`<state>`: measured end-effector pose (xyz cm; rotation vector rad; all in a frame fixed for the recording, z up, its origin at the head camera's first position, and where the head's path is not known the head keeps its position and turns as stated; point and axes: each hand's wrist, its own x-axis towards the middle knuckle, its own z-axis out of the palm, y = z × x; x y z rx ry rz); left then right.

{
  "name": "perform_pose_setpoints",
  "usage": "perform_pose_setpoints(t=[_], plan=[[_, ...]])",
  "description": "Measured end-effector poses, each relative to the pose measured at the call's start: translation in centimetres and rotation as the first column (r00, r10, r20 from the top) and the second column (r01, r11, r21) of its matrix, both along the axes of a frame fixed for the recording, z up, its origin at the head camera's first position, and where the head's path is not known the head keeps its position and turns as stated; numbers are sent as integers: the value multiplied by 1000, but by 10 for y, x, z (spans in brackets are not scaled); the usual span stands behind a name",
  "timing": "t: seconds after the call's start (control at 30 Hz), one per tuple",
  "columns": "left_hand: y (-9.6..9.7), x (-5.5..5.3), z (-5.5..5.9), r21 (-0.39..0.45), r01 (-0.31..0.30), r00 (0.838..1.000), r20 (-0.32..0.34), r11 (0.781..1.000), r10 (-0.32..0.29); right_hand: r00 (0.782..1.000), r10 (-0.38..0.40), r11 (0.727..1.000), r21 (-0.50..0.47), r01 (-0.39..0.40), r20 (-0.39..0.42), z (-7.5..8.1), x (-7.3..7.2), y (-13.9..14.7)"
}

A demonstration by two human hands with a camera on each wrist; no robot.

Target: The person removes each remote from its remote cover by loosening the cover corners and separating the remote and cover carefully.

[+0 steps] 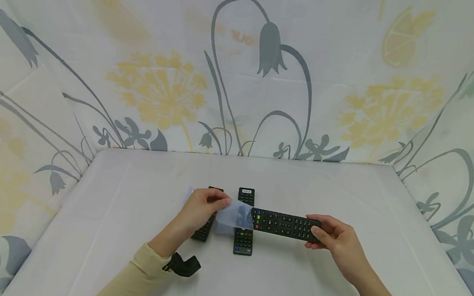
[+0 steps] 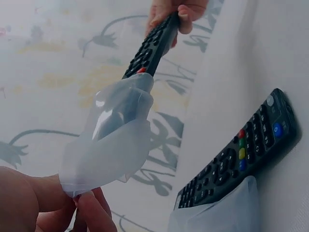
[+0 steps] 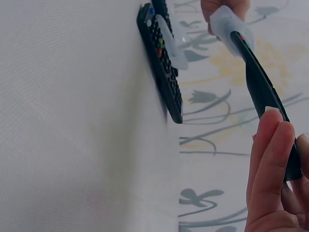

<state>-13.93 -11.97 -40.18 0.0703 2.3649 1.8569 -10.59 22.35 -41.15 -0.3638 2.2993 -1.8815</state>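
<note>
A black remote control (image 1: 285, 224) with coloured buttons is held level above the table. Its far end is gripped by my right hand (image 1: 337, 243), thumb on the button side and fingers behind. The other end sits inside a translucent plastic sleeve (image 1: 236, 214). My left hand (image 1: 200, 209) pinches the sleeve's outer edge between thumb and fingers. In the left wrist view the sleeve (image 2: 113, 135) bulges loosely around the remote's end. Below, a second remote (image 1: 243, 242) lies upright on the table, partly hidden by the sleeve. A third remote (image 1: 202, 232) lies behind my left hand, mostly covered.
White cloth covers the table (image 1: 291, 289). Another piece of translucent plastic (image 2: 217, 212) lies by a remote in the left wrist view. Flower-printed curtains (image 1: 242, 95) stand at the back and both sides. Black wrist mounts (image 1: 183, 264) sit below both hands.
</note>
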Motion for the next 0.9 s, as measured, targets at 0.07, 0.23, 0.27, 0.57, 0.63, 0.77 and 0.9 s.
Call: perform_pose_setpoints(t=[0.07,0.23,0.27,0.57,0.63,0.77,0.9], plan=[[0,0,1,27,-5,1000,22,1000,4,1000,1,1000,0,-1,-6,1,0,0],[-2,0,3,44,-30,998,49,999,28,1000,-6,1000,-1,5,-20,2,1,2],[-3,0,2,45,-33,998,52,998,30,1000,-9,1000,-2,8,-20,2,1,3],[-5,-2,-1,72,-44,997,64,996,39,999,-25,1000,-9,25,-34,1,0,8],[-5,-1,0,77,-50,997,64,996,45,999,-28,1000,-10,28,-37,1,1,9],[-5,0,1,79,-56,996,69,995,50,999,-31,999,-14,30,-38,0,1,10],[-5,0,2,70,-55,996,72,996,50,999,-31,999,-18,30,-34,0,1,12]])
